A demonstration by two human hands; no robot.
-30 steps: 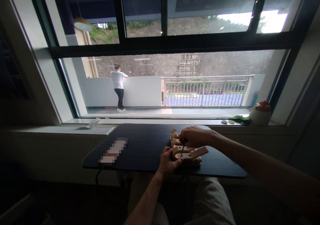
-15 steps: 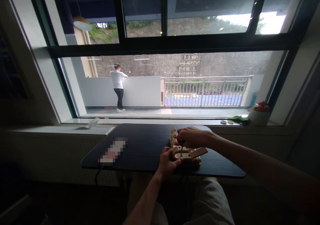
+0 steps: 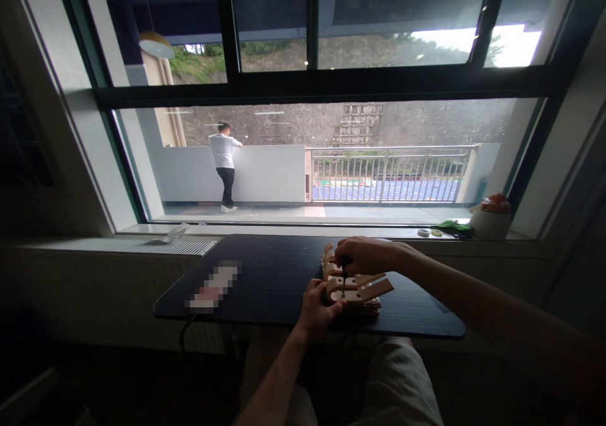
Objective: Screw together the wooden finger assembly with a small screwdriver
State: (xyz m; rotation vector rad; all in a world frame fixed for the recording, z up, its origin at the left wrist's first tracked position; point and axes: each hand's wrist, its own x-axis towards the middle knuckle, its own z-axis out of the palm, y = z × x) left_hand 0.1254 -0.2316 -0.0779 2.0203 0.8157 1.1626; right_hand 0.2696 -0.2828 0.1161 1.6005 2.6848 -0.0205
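Observation:
A pale wooden piece with curved hooks [image 3: 376, 289] lies on the dark table toward its right side, on what looks like a thin stack. My left hand [image 3: 316, 305] is closed around its near left end, thumb on the front edge. Above it, my right hand [image 3: 364, 255] grips the dark handle of a screwdriver [image 3: 344, 281]. The shaft points straight down, its tip at a small hole or screw in the nearest hook's flat base. More hooks run away behind it, partly covered by my right hand.
On the black table [image 3: 269, 274], a pixelated flat item [image 3: 214, 290] lies at the left. The windowsill holds a white pot with an orange top [image 3: 492, 218], green leaves [image 3: 452, 226] and small round items. Clear plastic [image 3: 176, 232] rests at the left. Outside stands a person [image 3: 221, 151].
My right hand has shifted and turned slightly around the screwdriver handle, showing more of the second hook's arm. My left hand and the wooden piece stay in place.

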